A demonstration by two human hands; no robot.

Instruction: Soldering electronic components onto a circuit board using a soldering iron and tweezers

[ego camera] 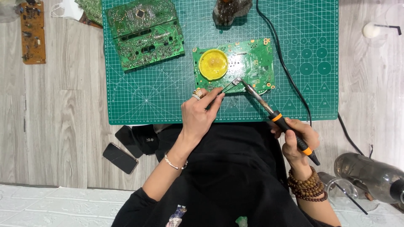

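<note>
A green circuit board (pixel 252 61) lies on the green cutting mat (pixel 160 96), with a round yellow tin (pixel 213 64) resting on its left part. My left hand (pixel 201 111) pinches metal tweezers (pixel 229 86) whose tips reach the board's front edge. My right hand (pixel 296 138) grips a black and orange soldering iron (pixel 277 120); its metal tip meets the tweezers' tips at the board's front edge.
Two more green boards (pixel 145 31) lie stacked at the mat's back left. A brown board (pixel 33 31) sits far left. A phone (pixel 120 157) and dark pouch (pixel 141 138) lie near the front. A black cable (pixel 290 75) crosses the mat. Clear bottle (pixel 370 174) at right.
</note>
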